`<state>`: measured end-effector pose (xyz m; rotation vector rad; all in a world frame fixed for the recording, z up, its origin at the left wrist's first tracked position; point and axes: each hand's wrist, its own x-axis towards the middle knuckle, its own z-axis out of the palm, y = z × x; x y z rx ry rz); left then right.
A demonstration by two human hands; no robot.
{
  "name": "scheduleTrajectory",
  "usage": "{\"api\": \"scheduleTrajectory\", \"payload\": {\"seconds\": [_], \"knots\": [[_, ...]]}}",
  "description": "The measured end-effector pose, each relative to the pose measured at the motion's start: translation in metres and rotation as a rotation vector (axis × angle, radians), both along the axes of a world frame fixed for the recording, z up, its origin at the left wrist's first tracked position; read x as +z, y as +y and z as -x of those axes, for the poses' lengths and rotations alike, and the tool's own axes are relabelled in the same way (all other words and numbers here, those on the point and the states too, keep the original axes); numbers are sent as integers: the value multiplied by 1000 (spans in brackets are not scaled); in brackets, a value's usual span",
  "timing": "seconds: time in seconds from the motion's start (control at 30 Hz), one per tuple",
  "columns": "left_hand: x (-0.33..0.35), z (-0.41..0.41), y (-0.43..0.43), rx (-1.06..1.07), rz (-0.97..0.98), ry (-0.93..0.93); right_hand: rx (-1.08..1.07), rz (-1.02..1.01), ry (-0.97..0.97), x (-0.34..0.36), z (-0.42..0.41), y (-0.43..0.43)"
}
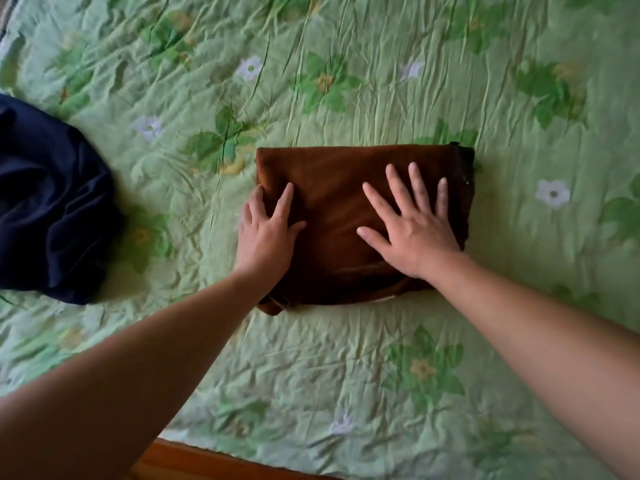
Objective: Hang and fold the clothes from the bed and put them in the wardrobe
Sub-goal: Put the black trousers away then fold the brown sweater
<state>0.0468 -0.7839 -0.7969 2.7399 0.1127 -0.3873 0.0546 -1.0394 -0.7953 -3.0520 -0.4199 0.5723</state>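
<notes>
1. The brown garment (329, 174) lay folded into a flat rectangle on the bed, just off the middle of the view toward three o'clock.
2. The right hand (414, 235) rested palm-down on the garment's three o'clock half, with its fingers straight and splayed, gripping nothing.
3. The left hand (266, 233) lay on the garment's nine o'clock edge. Its forefinger and thumb were stretched flat on the cloth and the other fingers ran along the edge, none curled round it.
4. Both bare forearms reached in from six o'clock.
5. The green floral bedspread (381, 81) lay wrinkled under the garment and spread out on every side of it.
6. A dark navy garment (52, 202) sat in a crumpled heap at nine o'clock, well apart from the brown one.
7. A strip of wooden bed frame (180, 462) showed at about seven o'clock, along the bedspread's near edge.
</notes>
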Motion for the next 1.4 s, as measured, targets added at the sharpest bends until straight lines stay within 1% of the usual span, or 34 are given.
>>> {"api": "scheduleTrajectory", "payload": {"seconds": [0.1, 0.17, 0.23, 0.27, 0.3, 0.33, 0.37, 0.4, 0.43, 0.47, 0.53, 0.6, 0.63, 0.73, 0.8, 0.83, 0.87, 0.9, 0.97, 1.1, 1.23, 1.33, 1.4], "knots": [[-12, -2, 5, -48, -2, -18, -18, 57, 1, -16, 6, 4], [-13, -4, 7, -43, 7, -29, -15, 70, 64, -15, 1, 6], [-6, -3, 7, -14, 42, -4, -9, 17, 134, -9, -4, 2], [-2, -2, 7, 2, 68, 8, -20, -43, 126, -5, -5, -3], [2, 1, 8, 23, 97, 23, -59, -123, 70, 0, -3, -9], [6, 4, 9, 54, 136, 38, -149, -199, -37, 5, 1, -14], [10, 6, 11, 94, 177, 42, -292, -241, -142, 6, 5, -22], [15, 7, 13, 134, 215, 36, -484, -273, -180, 4, 8, -32], [19, 8, 14, 167, 252, 44, -686, -338, -132, 5, 8, -41], [24, 6, 16, 185, 285, 73, -850, -464, -32, 3, 7, -49], [30, 0, 22, 188, 329, 161, -1010, -772, 148, 7, 3, -60], [36, -7, 28, 167, 378, 229, -1088, -1015, 269, 18, -1, -65], [38, -9, 30, 162, 431, 250, -1110, -1090, 331, 24, -4, -66], [46, -10, 34, 180, 640, 347, -1092, -1226, 548, 40, -14, -70], [45, -10, 41, 202, 747, 428, -1091, -1281, 671, 43, -15, -76], [45, -9, 43, 216, 780, 470, -1096, -1280, 678, 42, -12, -77], [46, -8, 44, 217, 787, 498, -1084, -1250, 632, 42, -8, -74], [47, -6, 44, 203, 780, 507, -1056, -1183, 544, 42, -2, -69], [52, -5, 41, 145, 727, 473, -992, -1032, 350, 49, 12, -53], [92, -12, 32, 4, 601, 416, -877, -818, 140, 88, 33, -33], [172, -30, 26, -161, 526, 414, -856, -628, 46, 181, 51, -33], [252, -42, 17, -262, 483, 457, -861, -583, 11, 268, 73, -39], [315, -45, 4, -375, 418, 471, -888, -574, 5, 327, 90, -44]]}}
